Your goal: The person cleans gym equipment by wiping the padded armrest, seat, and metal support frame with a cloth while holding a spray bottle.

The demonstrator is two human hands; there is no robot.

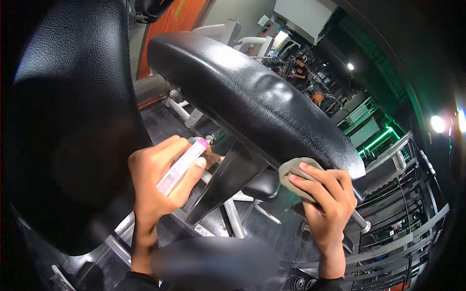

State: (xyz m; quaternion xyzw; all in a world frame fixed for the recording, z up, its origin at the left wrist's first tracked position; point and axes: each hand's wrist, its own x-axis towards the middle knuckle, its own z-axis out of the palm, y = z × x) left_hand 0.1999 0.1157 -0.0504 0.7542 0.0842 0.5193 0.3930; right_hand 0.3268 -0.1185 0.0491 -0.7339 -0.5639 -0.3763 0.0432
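My left hand is closed around a slim, whitish translucent bottle with a pink top, tilted up and to the right. My right hand grips a folded grey-green cloth. The cloth is at the lower edge of a long black padded bench cushion, seemingly touching it. Shiny dents and creases mark the cushion's leather-like top. Beneath it runs a dark metal support, between my two hands.
A second black pad stands close on the left. Below are a small black seat and pale metal frame legs. Racks with bars fill the right side. Far back, a person is among gym equipment.
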